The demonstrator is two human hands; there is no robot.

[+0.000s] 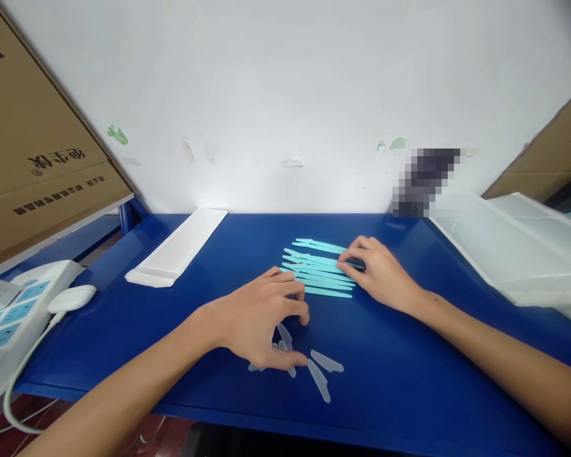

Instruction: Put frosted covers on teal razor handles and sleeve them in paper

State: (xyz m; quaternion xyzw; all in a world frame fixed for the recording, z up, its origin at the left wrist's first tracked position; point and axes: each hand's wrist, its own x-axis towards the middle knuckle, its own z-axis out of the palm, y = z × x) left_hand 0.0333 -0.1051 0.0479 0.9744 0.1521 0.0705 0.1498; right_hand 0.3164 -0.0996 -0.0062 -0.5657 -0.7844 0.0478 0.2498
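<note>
Several slim turquoise eyebrow razors (321, 277) lie roughly side by side across the blue table, their notched ends to the left. My right hand (378, 270) is at their right ends, thumb and index finger pinched on one razor's handle. My left hand (261, 317) is held at the razors' left ends with fingers curved and apart, gripping nothing that I can see. Below and partly behind it lie several small translucent blade caps (319, 381). The left hand hides some of these caps and a few razor tips.
A long white tray or box (178, 247) lies at the back left. Translucent plastic trays (499, 247) stand at the right. A white power strip (23, 311) with a plugged-in charger cable is at the left edge, below a cardboard box (42, 139). A white wall closes off the table's back.
</note>
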